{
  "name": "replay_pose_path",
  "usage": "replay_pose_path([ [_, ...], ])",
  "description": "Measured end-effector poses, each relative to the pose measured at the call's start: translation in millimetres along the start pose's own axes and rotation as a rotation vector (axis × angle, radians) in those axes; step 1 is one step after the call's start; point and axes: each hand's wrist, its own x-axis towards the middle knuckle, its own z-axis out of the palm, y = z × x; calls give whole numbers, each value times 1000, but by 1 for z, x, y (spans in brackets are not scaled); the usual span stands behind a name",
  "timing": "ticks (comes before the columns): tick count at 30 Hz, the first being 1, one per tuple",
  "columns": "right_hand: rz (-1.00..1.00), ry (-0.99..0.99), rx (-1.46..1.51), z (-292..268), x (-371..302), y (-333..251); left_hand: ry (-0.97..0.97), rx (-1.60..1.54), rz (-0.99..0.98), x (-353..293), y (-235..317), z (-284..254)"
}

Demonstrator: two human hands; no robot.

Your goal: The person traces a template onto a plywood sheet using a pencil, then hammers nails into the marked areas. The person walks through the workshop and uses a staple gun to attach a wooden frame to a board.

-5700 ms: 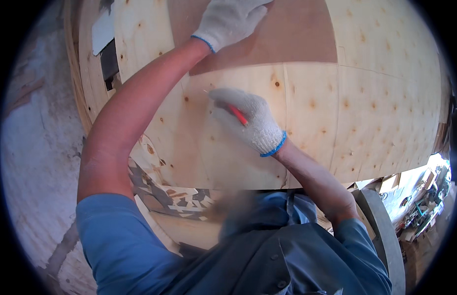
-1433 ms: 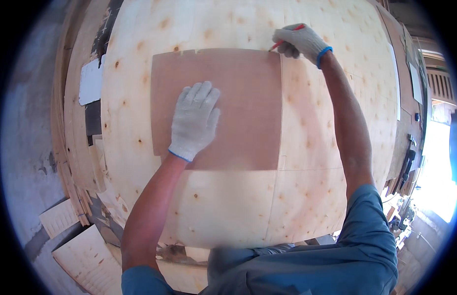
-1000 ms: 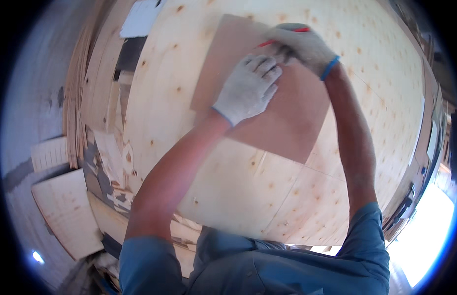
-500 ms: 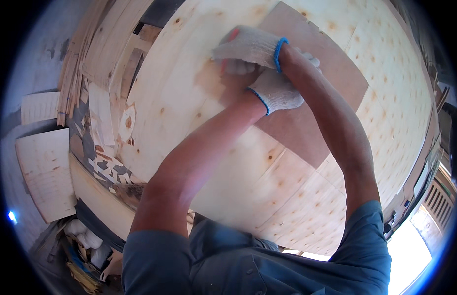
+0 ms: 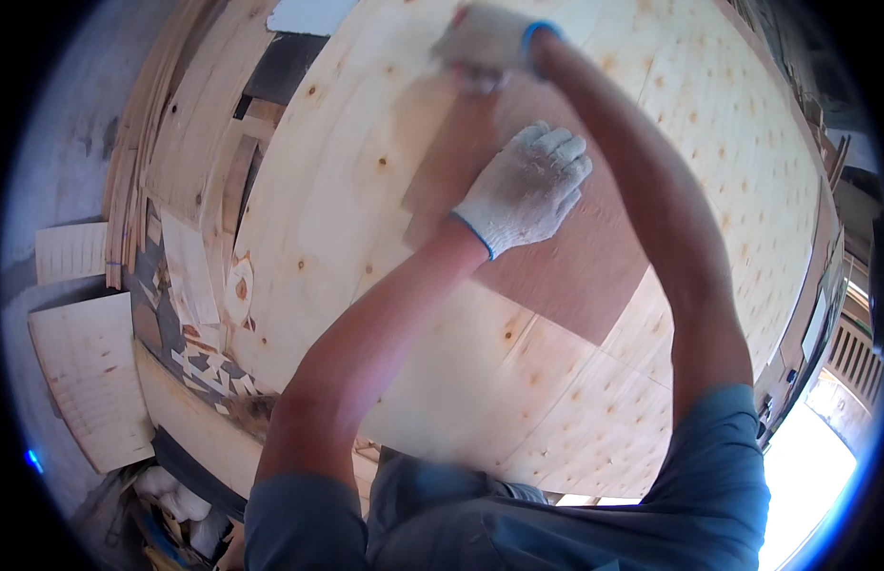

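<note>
On a large pale plywood panel [image 5: 351, 124] lies a thin brown sheet [image 5: 566, 285], set at an angle. My left hand [image 5: 525, 186], in a white knit glove with a blue cuff edge, rests on the brown sheet with its fingers lying close together over it. Farther away, my right hand [image 5: 489, 43], gloved the same way, is smeared by motion near the sheet's far left corner. Its fingers look closed around something with a bit of red showing; the glove and the blur hide what it is.
Long wood strips [image 5: 128, 162] lean at the left. Broken veneer scraps [image 5: 208, 371] lie below them on the floor. A pale board [image 5: 94, 381] stands against the left wall. Stuffed white bags [image 5: 175, 495] sit at lower left, and bright light enters at lower right.
My right hand has moved away from me, uncovering my left hand. The left hand stays on the brown sheet, and the whole view has shifted slightly.
</note>
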Motion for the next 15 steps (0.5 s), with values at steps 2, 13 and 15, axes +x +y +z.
replay_pose_path([
  [2,41,190,93,-55,-8,26,-63,42,33,5,2,-8],
  [13,29,1162,823,62,-186,55,-23,49,45,-2,2,1],
  [15,89,1213,925,124,-218,56,-49,75,66,-4,-3,2],
])
